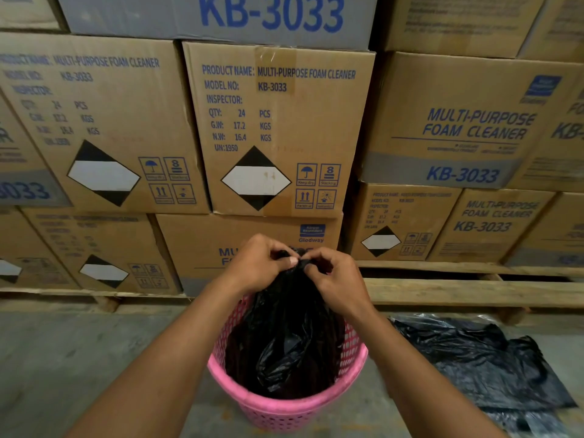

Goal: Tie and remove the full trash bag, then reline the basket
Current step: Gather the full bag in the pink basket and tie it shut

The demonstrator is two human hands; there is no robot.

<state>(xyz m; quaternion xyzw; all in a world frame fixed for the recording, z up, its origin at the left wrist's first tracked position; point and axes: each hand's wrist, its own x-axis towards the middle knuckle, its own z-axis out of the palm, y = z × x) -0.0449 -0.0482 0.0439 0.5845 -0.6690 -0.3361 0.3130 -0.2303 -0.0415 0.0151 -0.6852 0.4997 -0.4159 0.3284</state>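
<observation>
A pink perforated basket (275, 409) stands on the concrete floor at bottom centre. A black trash bag (284, 336) fills it, its top gathered into a neck raised above the rim. My left hand (259, 263) and my right hand (335, 279) meet at that neck, each pinching the bunched plastic between thumb and fingers. The bag's very tip is hidden between my fingers. A flat, empty black bag (474, 358) lies on the floor to the right of the basket.
Stacked cardboard boxes (278, 128) of foam cleaner form a wall right behind the basket. They rest on wooden pallets (458, 289). Bare concrete floor (79, 352) lies to the left of the basket.
</observation>
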